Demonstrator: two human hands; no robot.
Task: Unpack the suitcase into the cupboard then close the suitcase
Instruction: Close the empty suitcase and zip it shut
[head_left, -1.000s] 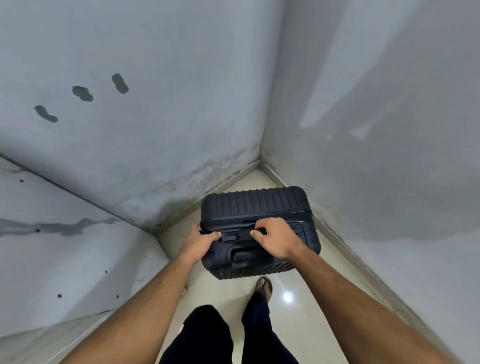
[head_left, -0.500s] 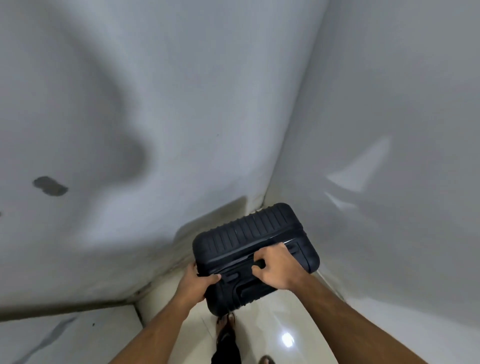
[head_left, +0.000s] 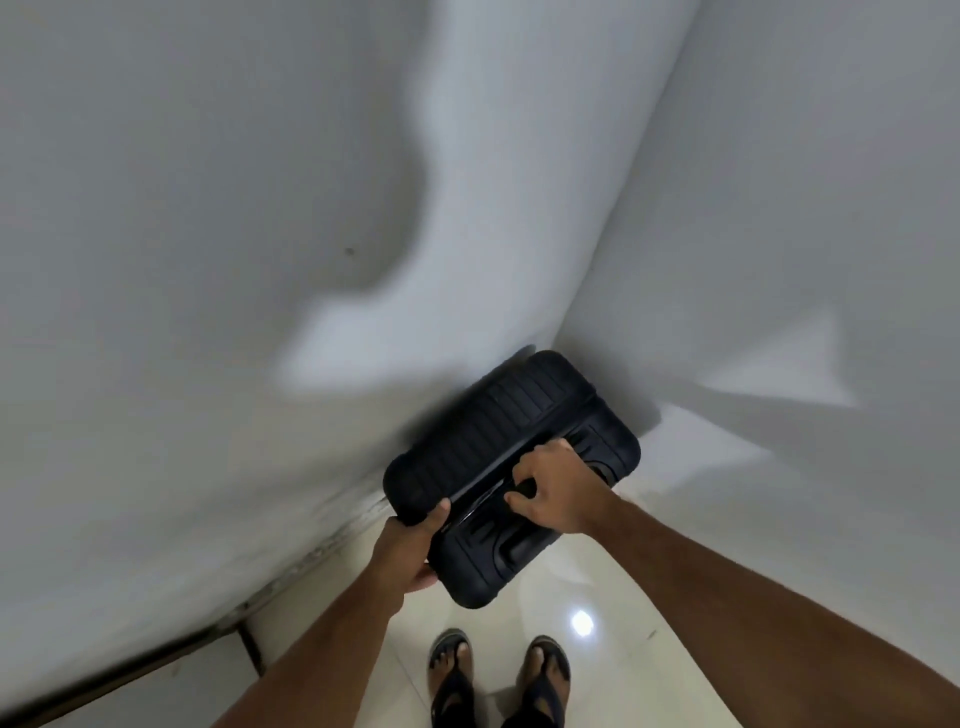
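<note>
A small black ribbed hard-shell suitcase (head_left: 498, 421) stands closed in the corner of the room, seen from above and turned at an angle. My left hand (head_left: 413, 545) grips its near left edge, thumb on top and fingers under the side. My right hand (head_left: 553, 491) lies on the top face with its fingers curled into the recessed handle area. No cupboard is in view.
White walls (head_left: 208, 260) meet in a corner right behind the suitcase. The floor is glossy pale tile (head_left: 613, 670) with a light reflection. My two sandalled feet (head_left: 498, 675) stand just before the suitcase.
The view has tilted and swung, and the suitcase has turned further and sits closer into the corner. Both hands keep their hold on it. My feet have come into view.
</note>
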